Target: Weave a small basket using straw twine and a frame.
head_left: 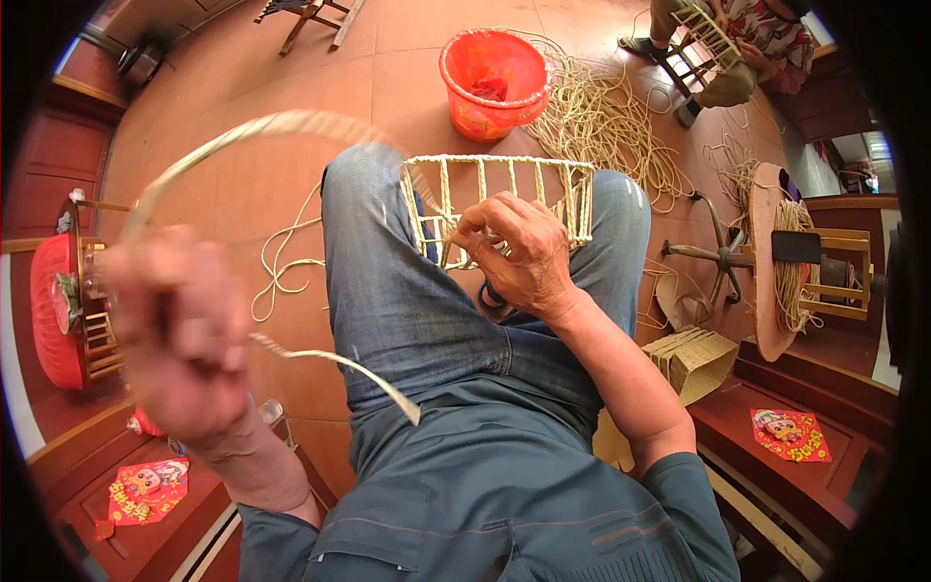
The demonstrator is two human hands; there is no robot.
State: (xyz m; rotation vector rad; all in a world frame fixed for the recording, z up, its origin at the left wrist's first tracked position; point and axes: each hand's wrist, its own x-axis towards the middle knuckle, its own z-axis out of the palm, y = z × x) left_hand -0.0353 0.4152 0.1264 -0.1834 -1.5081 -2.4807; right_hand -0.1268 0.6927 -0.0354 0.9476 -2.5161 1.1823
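Note:
An open basket frame (pixel 539 161), its bars wrapped in pale twisted cord, rests between my knees. My right hand (pixel 524 242) bends over the near side of this frame, thumb and fingers pinched on it; the fingertips are partly hidden. Out to the left, my left hand (pixel 179 330) is raised and smeared by motion, its fingers closed round a pale straw-coloured cord (pixel 262 124). The cord arcs from that hand over my left knee towards the frame. Its loose tail (pixel 354 364) sticks out from the hand above my lap.
Ahead stands a red bucket (pixel 493 121), beside a big heap of loose cord (pixel 611 121). A stool (pixel 776 262) with coiled cord and a dark phone is on the right, near a woven basket (pixel 690 364). Another person (pixel 752 48) sits at far right. A red basin (pixel 56 310) is left.

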